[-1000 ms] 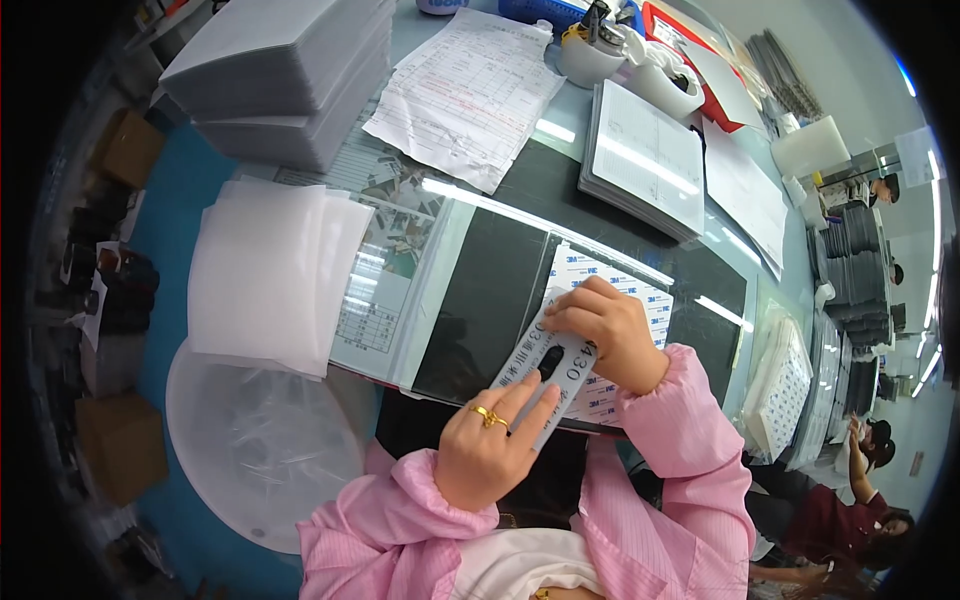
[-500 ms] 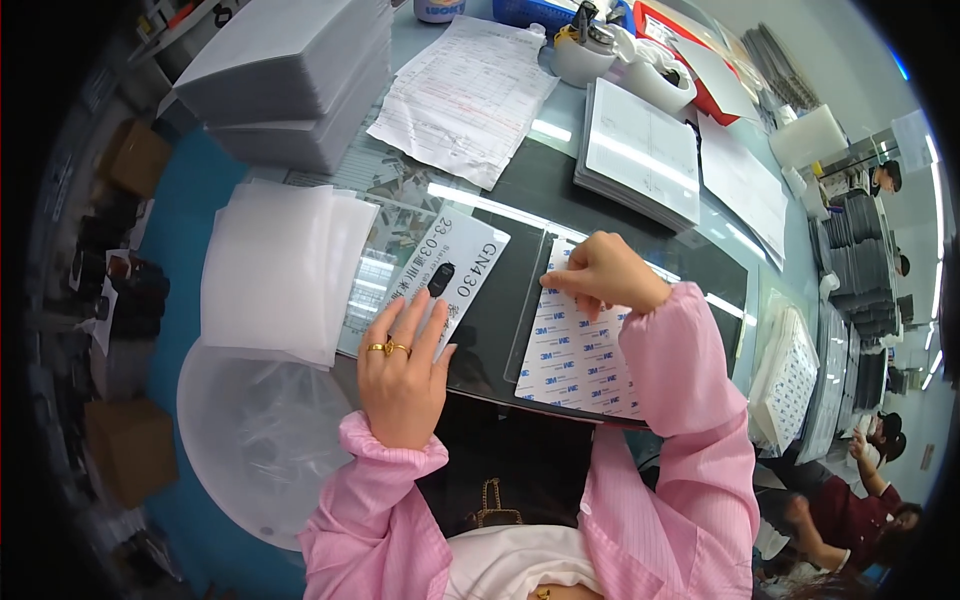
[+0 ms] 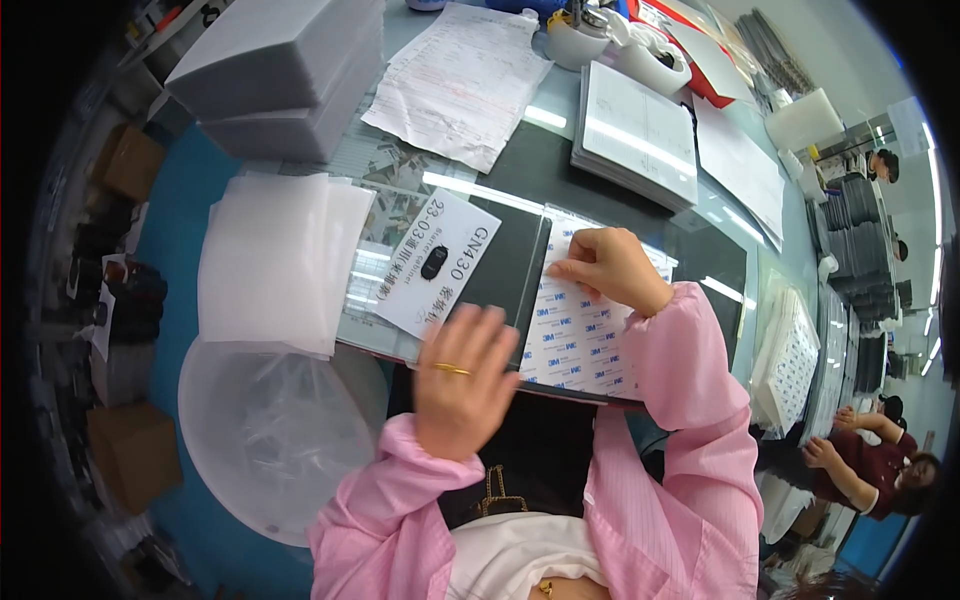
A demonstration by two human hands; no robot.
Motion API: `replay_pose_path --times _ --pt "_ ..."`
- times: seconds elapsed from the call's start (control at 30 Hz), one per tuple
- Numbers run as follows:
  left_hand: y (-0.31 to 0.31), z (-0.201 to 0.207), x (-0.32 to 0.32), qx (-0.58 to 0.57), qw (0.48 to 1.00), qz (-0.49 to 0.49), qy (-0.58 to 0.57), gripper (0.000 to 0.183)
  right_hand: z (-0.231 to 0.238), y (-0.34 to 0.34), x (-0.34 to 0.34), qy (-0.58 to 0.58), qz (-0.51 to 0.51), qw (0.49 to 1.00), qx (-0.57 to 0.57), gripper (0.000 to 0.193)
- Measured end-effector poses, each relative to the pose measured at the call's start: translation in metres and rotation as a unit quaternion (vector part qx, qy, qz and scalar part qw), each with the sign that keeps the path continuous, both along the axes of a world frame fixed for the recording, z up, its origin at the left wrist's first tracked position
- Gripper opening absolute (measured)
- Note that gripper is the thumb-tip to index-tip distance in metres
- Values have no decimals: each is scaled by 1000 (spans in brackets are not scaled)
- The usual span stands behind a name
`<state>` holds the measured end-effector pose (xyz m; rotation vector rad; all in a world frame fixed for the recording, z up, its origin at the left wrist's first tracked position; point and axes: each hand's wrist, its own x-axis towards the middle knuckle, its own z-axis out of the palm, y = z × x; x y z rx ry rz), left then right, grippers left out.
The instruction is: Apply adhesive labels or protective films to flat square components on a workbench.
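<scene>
In front of me lies a white backing sheet (image 3: 575,340) printed with repeating small blue marks, set along a clear strip edge. My right hand (image 3: 612,268) rests over its upper part with thumb and fingers pinched together; what is between them is too small to make out. To the left, a white sign plate (image 3: 462,235) with black lettering lies slanted, and a small black oval piece (image 3: 435,262) sits on it. My left hand (image 3: 465,375), blurred by motion, hovers near the plate's lower corner with fingers spread and nothing in them.
Translucent white sheets (image 3: 265,265) lie at the left above a round plastic tub (image 3: 280,440). Tall stacks of sheets (image 3: 270,70) stand behind them. A crumpled paper form (image 3: 455,85) and a stack of clear-covered plates (image 3: 640,135) lie farther back. A co-worker (image 3: 870,460) is at the right.
My left hand has lifted off the sign plate and moved right toward the backing sheet. My right hand stays pinched at nearly the same place on the sheet.
</scene>
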<state>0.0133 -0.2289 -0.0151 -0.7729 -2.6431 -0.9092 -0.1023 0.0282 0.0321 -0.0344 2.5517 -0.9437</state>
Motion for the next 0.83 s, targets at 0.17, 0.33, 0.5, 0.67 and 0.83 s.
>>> replay_pose_path --times 0.17,0.33,0.5,0.67,0.83 --pt "31 -7 18 -43 991 -125 -23 62 -12 10 59 185 115 976 30 22" --pt "33 -8 37 -26 992 -124 13 46 9 30 87 130 114 985 -4 16" --pt "38 -15 35 28 995 -89 46 23 3 24 43 266 25 963 38 10" --pt "40 -19 32 56 994 -74 61 19 -11 0 1 211 11 976 48 14" --pt "40 -24 32 73 994 -73 37 21 -8 1 -17 130 55 986 90 19"
